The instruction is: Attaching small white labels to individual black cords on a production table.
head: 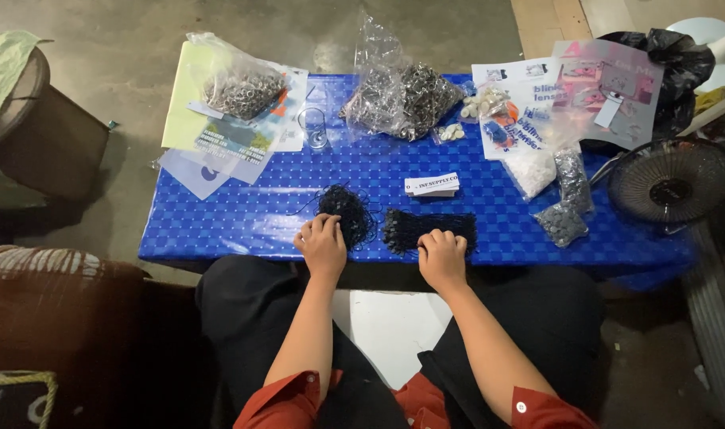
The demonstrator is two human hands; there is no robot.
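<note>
My left hand [321, 242] rests at the near edge of the blue checked table [243, 214], its fingers touching a loose tangle of black cords [346, 210]. My right hand [442, 254] lies beside it, fingertips on a flat bundle of black cords [426, 226] laid side by side. Neither hand lifts anything. Both forearms wear rolled red sleeves. A small stack of white paper tags [432, 184] sits just beyond the two cord piles.
Clear bags of metal rings [239, 87] and metal clasps [402, 95], a glass [315, 127], printed sheets [529, 111], small bags of beads [565, 214] lie at the back. A black fan [671, 183] stands right, a brown bin [44, 127] left.
</note>
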